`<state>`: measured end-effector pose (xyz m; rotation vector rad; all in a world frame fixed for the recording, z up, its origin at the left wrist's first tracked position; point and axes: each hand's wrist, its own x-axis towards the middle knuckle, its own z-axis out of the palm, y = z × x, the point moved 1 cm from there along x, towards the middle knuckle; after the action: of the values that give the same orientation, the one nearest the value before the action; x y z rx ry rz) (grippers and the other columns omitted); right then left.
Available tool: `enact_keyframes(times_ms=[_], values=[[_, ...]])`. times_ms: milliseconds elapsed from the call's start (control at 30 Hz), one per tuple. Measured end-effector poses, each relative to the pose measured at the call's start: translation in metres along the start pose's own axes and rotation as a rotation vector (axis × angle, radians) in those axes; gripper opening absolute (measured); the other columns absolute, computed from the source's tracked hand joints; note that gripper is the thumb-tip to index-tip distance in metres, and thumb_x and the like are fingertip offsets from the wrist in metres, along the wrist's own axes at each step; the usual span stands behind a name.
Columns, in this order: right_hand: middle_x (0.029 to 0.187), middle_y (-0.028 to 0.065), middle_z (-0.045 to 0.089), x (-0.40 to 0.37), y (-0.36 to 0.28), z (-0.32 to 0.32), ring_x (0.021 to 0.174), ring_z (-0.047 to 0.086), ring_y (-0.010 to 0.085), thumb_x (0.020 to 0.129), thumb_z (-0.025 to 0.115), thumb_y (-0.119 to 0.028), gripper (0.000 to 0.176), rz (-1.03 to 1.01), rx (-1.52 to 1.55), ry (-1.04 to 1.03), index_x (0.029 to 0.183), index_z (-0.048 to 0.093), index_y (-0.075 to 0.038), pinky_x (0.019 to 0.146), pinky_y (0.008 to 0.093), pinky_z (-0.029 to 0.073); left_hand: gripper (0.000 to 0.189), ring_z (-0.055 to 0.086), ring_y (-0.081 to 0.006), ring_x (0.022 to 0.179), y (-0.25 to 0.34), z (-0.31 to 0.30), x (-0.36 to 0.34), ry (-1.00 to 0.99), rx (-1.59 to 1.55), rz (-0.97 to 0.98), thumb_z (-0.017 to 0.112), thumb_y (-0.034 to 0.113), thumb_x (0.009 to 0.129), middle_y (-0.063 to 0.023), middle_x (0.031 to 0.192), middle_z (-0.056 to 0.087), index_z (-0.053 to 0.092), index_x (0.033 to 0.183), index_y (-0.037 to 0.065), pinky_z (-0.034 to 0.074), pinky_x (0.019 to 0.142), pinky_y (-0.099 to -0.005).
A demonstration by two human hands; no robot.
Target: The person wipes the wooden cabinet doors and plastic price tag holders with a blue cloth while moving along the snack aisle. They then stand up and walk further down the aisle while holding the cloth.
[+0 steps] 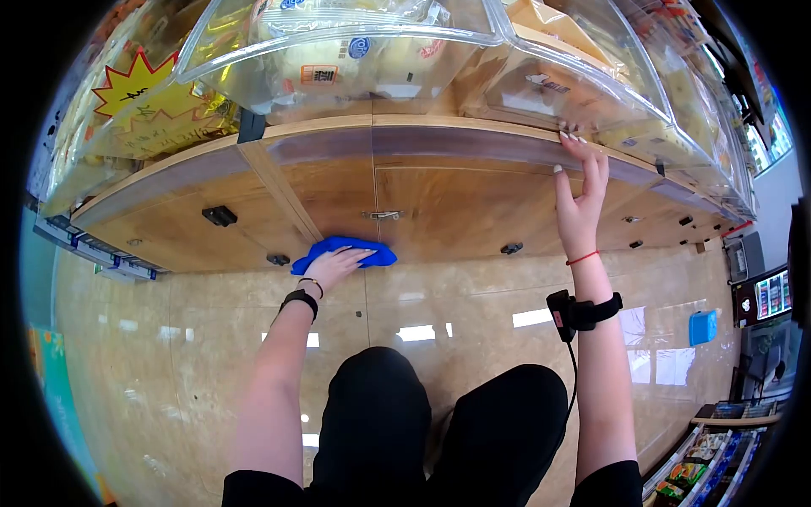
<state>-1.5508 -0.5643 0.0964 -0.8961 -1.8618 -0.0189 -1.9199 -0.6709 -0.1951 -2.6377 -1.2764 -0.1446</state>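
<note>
My left hand (335, 266) presses flat on a blue cloth (342, 250) against the bottom of a wooden cabinet door (439, 211), just above the floor. My right hand (579, 198) is raised, its fingers resting on the wooden ledge (473, 139) that runs above the doors. It holds nothing. A black band is on the left wrist. On the right wrist are a red string and a black strapped device with a cable. My knees in black trousers are bent below.
Clear plastic bins (338, 51) of packaged goods sit above the ledge, with a yellow starburst sign (135, 84) at left. The floor (473, 313) is glossy beige tile. A small blue object (702, 326) lies on it at right, near a shelf of goods (710, 465).
</note>
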Motion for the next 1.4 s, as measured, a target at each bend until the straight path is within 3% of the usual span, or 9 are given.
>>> enact_keyframes(times_ms=[367,533,700,1000,1067,1200,1267,1333,1400], values=[[0.109,0.0084,0.056,-0.001,0.009,0.004,0.112,0.047,0.0270,0.074,0.055,0.000,0.036,-0.015,0.011,0.032,0.109,0.062,-0.008,0.099,0.0376,0.032,0.024,0.047,-0.0104,0.119,-0.037,-0.152,-0.007,0.172,0.301,-0.143,0.055,0.018,0.079,0.0040,0.142,0.041,0.062,0.103,0.017,0.038,0.099,-0.0351],[0.108,0.0084,0.056,0.000,0.011,0.004,0.111,0.047,0.0274,0.073,0.055,0.002,0.036,-0.060,0.007,0.048,0.108,0.062,-0.007,0.099,0.0376,0.033,0.024,0.046,-0.0164,0.122,-0.024,-0.089,-0.002,-0.030,0.120,0.064,0.054,0.015,0.080,0.0001,0.140,0.043,0.062,0.103,0.015,0.037,0.101,-0.0356],[0.103,0.0087,0.056,-0.001,0.021,0.007,0.107,0.048,0.0283,0.071,0.057,0.001,0.038,-0.132,0.030,0.071,0.107,0.063,-0.007,0.097,0.0382,0.036,0.067,0.035,-0.0154,0.133,-0.005,0.037,0.012,-0.395,0.091,0.217,0.039,0.005,0.087,0.0007,0.151,0.021,0.010,0.147,0.010,0.039,0.101,-0.0302],[0.100,0.0059,0.057,-0.002,0.031,0.008,0.102,0.051,0.0258,0.071,0.057,-0.004,0.035,-0.158,0.070,0.111,0.105,0.063,-0.010,0.099,0.0465,0.030,0.052,0.036,-0.0125,0.131,0.166,0.087,0.254,-0.308,0.062,0.162,0.041,0.012,0.090,-0.0047,0.147,0.031,0.030,0.141,0.003,0.030,0.107,-0.0255],[0.099,0.0052,0.058,-0.001,0.034,0.007,0.102,0.053,0.0251,0.070,0.057,-0.003,0.035,-0.177,0.087,0.106,0.105,0.063,-0.010,0.099,0.0462,0.030,0.032,0.051,-0.0164,0.117,0.195,0.115,0.294,-0.178,-0.481,-0.162,0.038,0.005,0.091,-0.0075,0.127,0.054,0.053,0.120,0.009,0.042,0.096,-0.0279],[0.098,0.0042,0.058,0.001,0.038,0.005,0.101,0.053,0.0245,0.069,0.057,-0.001,0.036,-0.206,0.083,0.092,0.103,0.063,-0.011,0.096,0.0452,0.034,0.048,0.036,-0.0171,0.131,0.189,0.132,0.277,-0.264,0.119,0.179,0.040,0.004,0.088,-0.0068,0.135,0.047,0.036,0.136,0.007,0.029,0.109,-0.0293],[0.097,0.0040,0.057,0.001,0.038,0.003,0.101,0.053,0.0245,0.069,0.057,-0.001,0.036,-0.214,0.068,0.088,0.103,0.063,-0.011,0.095,0.0450,0.035,0.053,0.032,-0.0183,0.134,0.174,0.086,0.260,-0.604,1.022,0.658,0.037,0.005,0.090,-0.0064,0.146,0.034,0.027,0.142,0.004,0.025,0.111,-0.0299],[0.097,0.0037,0.057,0.002,0.039,0.002,0.101,0.053,0.0245,0.069,0.058,-0.001,0.036,-0.214,0.056,0.087,0.102,0.063,-0.011,0.094,0.0450,0.036,0.057,0.027,-0.0174,0.137,0.142,0.113,0.210,-0.522,0.818,0.503,0.033,0.003,0.092,-0.0074,0.153,0.015,0.014,0.146,0.004,0.024,0.111,-0.0295],[0.097,0.0033,0.057,0.001,0.038,0.003,0.101,0.053,0.0244,0.069,0.058,0.000,0.035,-0.198,0.041,0.090,0.102,0.063,-0.011,0.094,0.0451,0.037,0.058,0.052,-0.0168,0.114,0.104,0.095,0.155,-0.609,0.335,0.277,0.033,0.003,0.091,-0.0040,0.153,0.019,0.016,0.147,0.007,0.047,0.081,-0.0280]])
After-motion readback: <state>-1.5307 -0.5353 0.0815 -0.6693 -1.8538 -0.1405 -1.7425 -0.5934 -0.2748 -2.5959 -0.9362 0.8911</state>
